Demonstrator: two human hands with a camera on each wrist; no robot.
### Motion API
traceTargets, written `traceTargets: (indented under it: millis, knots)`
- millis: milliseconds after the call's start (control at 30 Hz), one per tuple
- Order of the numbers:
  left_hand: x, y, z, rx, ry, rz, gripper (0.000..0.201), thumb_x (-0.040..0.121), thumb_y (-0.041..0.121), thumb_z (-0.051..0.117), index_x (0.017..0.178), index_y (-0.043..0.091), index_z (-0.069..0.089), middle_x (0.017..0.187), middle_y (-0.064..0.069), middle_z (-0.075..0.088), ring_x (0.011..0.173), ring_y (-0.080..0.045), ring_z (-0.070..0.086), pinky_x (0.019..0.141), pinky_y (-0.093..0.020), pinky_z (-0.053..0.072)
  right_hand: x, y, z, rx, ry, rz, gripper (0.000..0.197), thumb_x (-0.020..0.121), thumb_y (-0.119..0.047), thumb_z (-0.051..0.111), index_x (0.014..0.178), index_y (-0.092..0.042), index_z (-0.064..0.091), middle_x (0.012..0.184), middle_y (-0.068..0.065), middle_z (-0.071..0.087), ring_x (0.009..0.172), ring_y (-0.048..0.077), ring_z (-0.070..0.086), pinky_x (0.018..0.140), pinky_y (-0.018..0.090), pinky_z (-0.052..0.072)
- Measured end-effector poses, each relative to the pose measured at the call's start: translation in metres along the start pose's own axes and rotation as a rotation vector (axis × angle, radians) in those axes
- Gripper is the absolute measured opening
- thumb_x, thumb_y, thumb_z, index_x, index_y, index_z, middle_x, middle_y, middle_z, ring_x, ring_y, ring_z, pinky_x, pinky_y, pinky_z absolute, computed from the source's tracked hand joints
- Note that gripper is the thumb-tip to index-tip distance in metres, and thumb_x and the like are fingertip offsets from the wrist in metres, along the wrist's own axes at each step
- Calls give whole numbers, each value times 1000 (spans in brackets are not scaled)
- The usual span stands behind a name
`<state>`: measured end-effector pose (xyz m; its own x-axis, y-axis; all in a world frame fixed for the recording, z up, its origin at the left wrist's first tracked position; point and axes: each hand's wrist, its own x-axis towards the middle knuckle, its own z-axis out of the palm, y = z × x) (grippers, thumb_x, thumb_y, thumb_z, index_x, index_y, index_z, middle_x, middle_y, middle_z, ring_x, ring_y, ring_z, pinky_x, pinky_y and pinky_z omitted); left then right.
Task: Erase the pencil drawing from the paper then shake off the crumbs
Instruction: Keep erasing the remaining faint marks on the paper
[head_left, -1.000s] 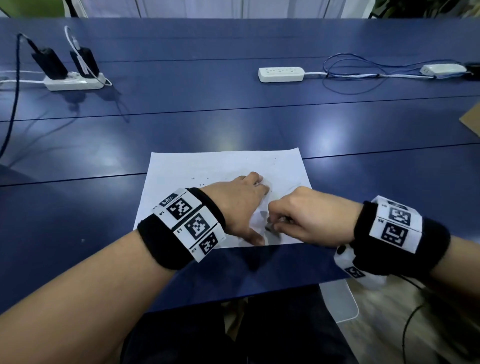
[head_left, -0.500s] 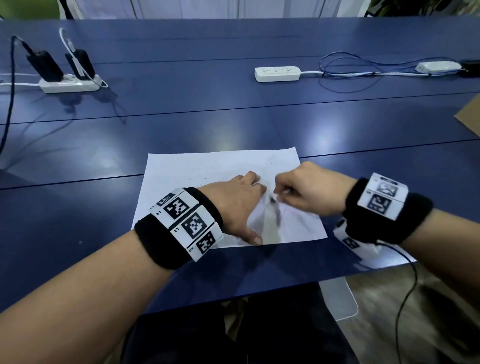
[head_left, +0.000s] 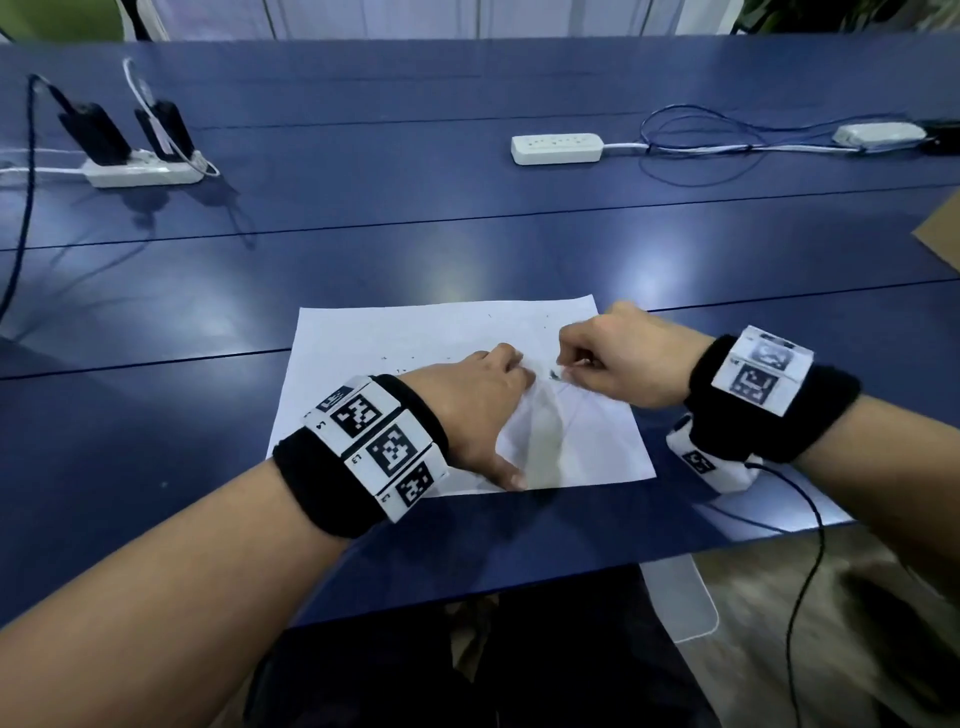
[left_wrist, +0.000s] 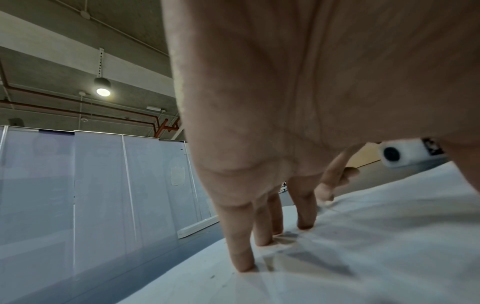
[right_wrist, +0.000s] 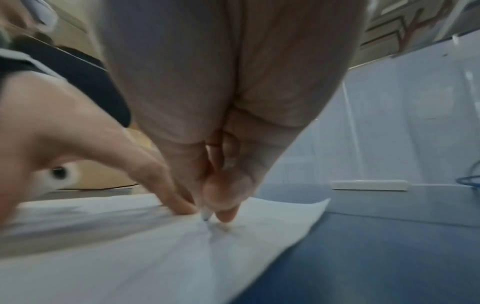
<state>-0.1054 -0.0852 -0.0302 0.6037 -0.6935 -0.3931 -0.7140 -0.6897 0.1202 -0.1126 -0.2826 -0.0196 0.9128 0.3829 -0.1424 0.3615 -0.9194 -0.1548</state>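
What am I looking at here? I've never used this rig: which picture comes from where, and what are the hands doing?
There is no machine: a person works with bare hands, wearing a camera on the head and one on each wrist. The wide picture is the head view, looking down at a blue table. The other two look along each hand from the wrist.

A white sheet of paper lies near the table's front edge. The left hand presses flat on it, fingers straight. The right hand pinches a small eraser, its tip on the paper. Dark crumbs dot the sheet.

Farther back are two white power strips, one with black plugs, one bare.
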Motion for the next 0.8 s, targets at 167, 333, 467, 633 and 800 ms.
traceTargets:
  millis: [167,333,467,633,800]
  knots:
    - [1,-1,3,-25,2,-8,112,65,65,74,150,14,22,153,-2,15,141,-20,26,110,-40,37,-31,-26,10,127,-168,-259,12,88,-29,59,80,-22,61,63,-13,57,58,4,43,56,11,32]
    - [1,-2,2,-22,-6,6,112,67,65,73,151,14,19,154,-3,12,142,-21,23,112,-40,35,-7,-1,6,20,3,-60,9,88,-25,57,89,-19,64,81,-4,69,78,19,60,66,24,39]
    - [1,-5,4,-28,-3,8,115,66,65,74,152,15,16,155,-2,10,143,-20,21,113,-39,33,-21,-12,9,37,-19,-148,8,88,-26,56,83,-21,61,74,-5,67,65,11,48,62,23,36]
    - [2,-6,4,-36,-5,11,115,65,64,74,152,15,17,155,-1,10,144,-19,22,112,-39,34,-33,-25,14,113,-109,-212,11,89,-29,57,84,-21,62,71,-7,64,62,4,40,61,22,40]
    - [2,-4,1,-19,-20,15,113,67,63,75,152,14,18,156,-3,9,144,-21,21,114,-39,32,-20,-6,7,45,-16,-87,7,88,-25,57,87,-20,63,63,-17,50,63,7,43,63,20,34]
